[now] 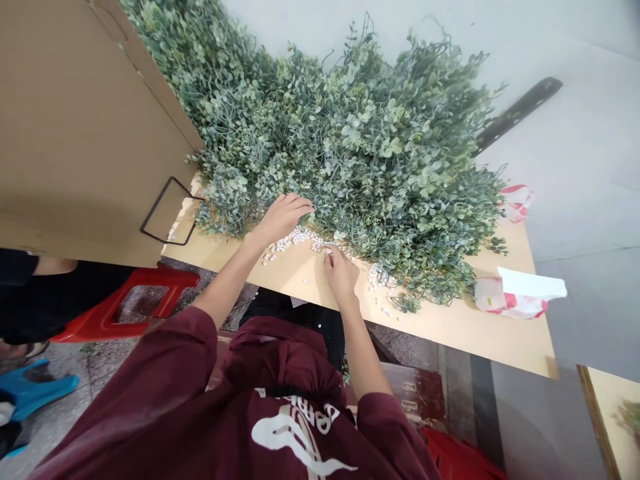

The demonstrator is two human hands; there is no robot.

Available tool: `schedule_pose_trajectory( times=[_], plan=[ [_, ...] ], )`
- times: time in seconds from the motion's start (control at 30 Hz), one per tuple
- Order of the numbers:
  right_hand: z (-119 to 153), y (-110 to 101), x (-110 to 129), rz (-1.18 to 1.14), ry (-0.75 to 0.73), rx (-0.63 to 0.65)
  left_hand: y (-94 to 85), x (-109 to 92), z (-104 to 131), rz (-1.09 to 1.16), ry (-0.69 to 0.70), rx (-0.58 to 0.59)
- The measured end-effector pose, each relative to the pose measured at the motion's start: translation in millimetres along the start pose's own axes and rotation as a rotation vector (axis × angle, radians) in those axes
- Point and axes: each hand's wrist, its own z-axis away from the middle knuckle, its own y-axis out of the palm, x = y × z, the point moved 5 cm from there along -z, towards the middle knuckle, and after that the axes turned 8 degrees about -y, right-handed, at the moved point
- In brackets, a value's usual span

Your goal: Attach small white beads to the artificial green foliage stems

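A thick heap of leafy green sprigs (360,147), artificial by their look, covers the back of the table. My left hand (285,217) is at its front edge, fingers bent together around the end of a sprig; the thumb is hidden. Below and to the right, my right hand (343,275) is closed, thumb against the curled fingers, just above the tabletop. Whatever it pinches is too small to make out. Small white pieces (295,239) lie scattered between and around both hands, and more white pieces (377,277) lie to the right.
A large cardboard box (75,133) stands at the left, beside a dark wire frame (167,213). On the table's (500,340) right side is a red-and-white packet (510,297). A red stool (170,287) and part of another person are at lower left. A dark perforated bracket (520,113) is by the wall.
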Motion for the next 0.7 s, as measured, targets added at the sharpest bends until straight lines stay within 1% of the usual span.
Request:
schedule_pose_trajectory(
  times=[0.07,0.2,0.27,0.37,0.47,0.53,0.6,0.7],
  plan=[
    [-3,2,2,0.043,0.010,0.023,2.9,7,-6,-0.089,0.017,0.035],
    [-1,5,-2,0.047,0.044,0.014,4.5,19,-7,-0.217,0.009,0.047],
    [2,5,-5,0.002,0.061,-0.016,2.9,23,-6,-0.257,-0.008,0.045],
    [5,4,-12,-0.120,0.074,-0.081,-2.8,26,-4,-0.259,-0.040,0.033],
    [7,1,-16,-0.237,0.074,-0.144,-12.4,25,-5,-0.217,-0.065,0.011],
    [8,0,-17,-0.297,0.068,-0.164,-21.5,21,-7,-0.169,-0.079,-0.025],
    [8,-1,-17,-0.347,0.061,-0.174,-32.3,17,-11,-0.105,-0.099,-0.084],
    [9,-1,-18,-0.391,0.069,-0.187,-49.7,12,-19,0.029,-0.118,-0.203]
  ],
)
